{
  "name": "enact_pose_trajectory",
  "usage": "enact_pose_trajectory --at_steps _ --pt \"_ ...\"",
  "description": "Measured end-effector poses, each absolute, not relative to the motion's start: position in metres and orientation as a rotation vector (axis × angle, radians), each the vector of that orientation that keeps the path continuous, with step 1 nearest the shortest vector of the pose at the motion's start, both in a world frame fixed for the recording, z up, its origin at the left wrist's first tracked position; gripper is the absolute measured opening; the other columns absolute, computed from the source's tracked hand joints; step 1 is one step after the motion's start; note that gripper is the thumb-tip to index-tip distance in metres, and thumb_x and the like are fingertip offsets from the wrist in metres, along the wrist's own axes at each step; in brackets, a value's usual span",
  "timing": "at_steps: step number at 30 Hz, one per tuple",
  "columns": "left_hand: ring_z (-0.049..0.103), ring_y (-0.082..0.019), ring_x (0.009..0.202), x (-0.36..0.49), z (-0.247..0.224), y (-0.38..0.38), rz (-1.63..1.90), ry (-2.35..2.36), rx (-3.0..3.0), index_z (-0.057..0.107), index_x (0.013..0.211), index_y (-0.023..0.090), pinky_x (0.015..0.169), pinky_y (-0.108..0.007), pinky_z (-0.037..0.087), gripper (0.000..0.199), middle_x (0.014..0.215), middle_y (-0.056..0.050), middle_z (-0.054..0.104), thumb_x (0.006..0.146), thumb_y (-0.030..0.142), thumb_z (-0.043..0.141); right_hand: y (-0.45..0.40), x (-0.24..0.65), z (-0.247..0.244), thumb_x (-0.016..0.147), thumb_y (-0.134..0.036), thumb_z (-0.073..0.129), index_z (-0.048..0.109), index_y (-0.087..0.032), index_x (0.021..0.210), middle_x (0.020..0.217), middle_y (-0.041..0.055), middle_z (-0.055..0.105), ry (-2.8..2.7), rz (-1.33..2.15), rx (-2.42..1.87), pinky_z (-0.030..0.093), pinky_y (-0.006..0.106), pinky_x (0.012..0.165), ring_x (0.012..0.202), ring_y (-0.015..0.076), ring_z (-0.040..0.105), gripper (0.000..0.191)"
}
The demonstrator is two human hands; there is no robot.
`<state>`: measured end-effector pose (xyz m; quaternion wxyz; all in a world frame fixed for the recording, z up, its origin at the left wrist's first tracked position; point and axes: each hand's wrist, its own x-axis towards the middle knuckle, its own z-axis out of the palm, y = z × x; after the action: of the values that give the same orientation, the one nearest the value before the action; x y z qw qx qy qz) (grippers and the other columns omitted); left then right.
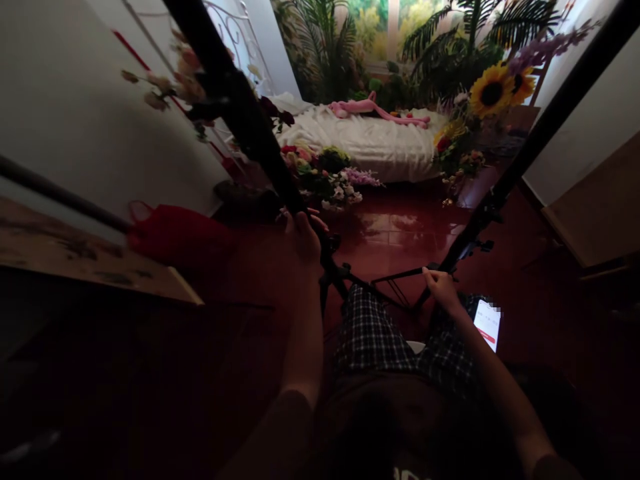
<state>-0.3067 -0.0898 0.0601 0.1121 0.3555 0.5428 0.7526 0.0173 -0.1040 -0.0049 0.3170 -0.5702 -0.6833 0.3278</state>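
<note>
My left hand (304, 237) is wrapped around the lower part of a thick black stand pole (260, 143), which leans up to the left. Black knobs and clamps show along this pole. My right hand (443, 288) is closed, with thumb and finger pinching the end of a thin black rod (397, 275) low down. Just behind that hand, a second black stand pole (530, 147) slants up to the right. Dark thin legs of the stands meet in front of my knees. A phone (487, 325) with a lit screen lies on my right thigh.
A white-draped bed (360, 143) with a pink plush toy (377, 110) stands ahead, flanked by artificial flowers (335, 177) and sunflowers (493, 90). To the left are a red bag (175, 233) and a painted panel (95, 253). Red glossy floor (385, 233) lies between; the foreground is dark.
</note>
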Motion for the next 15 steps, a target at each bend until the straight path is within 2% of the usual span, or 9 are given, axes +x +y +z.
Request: enact_pose_trajectory --at_steps 4,7,9,12,15 --pt "0.049 -0.009 0.040 -0.307 0.051 -0.082 2.200 1.644 1.017 0.050 0.079 0.020 0.044 -0.020 0.037 0.051 0.046 0.007 0.043 0.094 0.065 0.032 -0.105 -0.026 0.004 0.082 -0.062 0.048 0.043 -0.021 0.046 0.044 -0.0021 0.041 -1.717 1.130 -1.387 0.026 0.025 0.050 0.045 0.0108 0.038 0.055" --pt "0.050 -0.008 0.039 -0.305 0.049 -0.085 2.201 1.713 1.031 0.051 0.080 0.020 0.045 -0.020 0.038 0.050 0.046 0.007 0.045 0.093 0.064 0.032 -0.107 -0.076 0.023 0.089 -0.054 0.047 0.039 -0.022 0.051 0.041 -0.0067 0.030 -1.447 1.678 -1.271 0.021 0.022 0.044 0.039 0.0081 0.028 0.050" --pt "0.050 -0.008 0.040 -0.304 0.049 -0.088 2.187 1.738 1.043 0.053 0.081 0.020 0.046 -0.020 0.038 0.050 0.047 0.007 0.046 0.093 0.064 0.032 -0.109 -0.110 0.041 0.097 -0.049 0.037 0.036 -0.022 0.056 0.041 -0.0083 0.026 -1.170 2.129 -1.142 0.020 0.020 0.041 0.037 0.0081 0.023 0.049" --pt "0.052 -0.009 0.042 -0.304 0.048 -0.092 2.172 1.754 1.055 0.056 0.084 0.020 0.047 -0.021 0.038 0.050 0.049 0.007 0.049 0.093 0.064 0.033 -0.108 -0.153 0.067 0.102 -0.049 0.019 0.042 -0.021 0.065 0.046 -0.0059 0.036 -0.749 2.621 -0.884 0.029 0.017 0.041 0.040 0.0094 0.032 0.052" --pt "0.053 -0.010 0.044 -0.303 0.047 -0.094 2.171 1.741 1.042 0.056 0.085 0.020 0.048 -0.023 0.040 0.049 0.050 0.005 0.048 0.093 0.062 0.034 -0.104 -0.178 0.083 0.103 -0.046 0.020 0.051 -0.019 0.077 0.057 -0.0017 0.051 -0.455 2.755 -0.776 0.042 0.018 0.049 0.051 0.0112 0.048 0.049"
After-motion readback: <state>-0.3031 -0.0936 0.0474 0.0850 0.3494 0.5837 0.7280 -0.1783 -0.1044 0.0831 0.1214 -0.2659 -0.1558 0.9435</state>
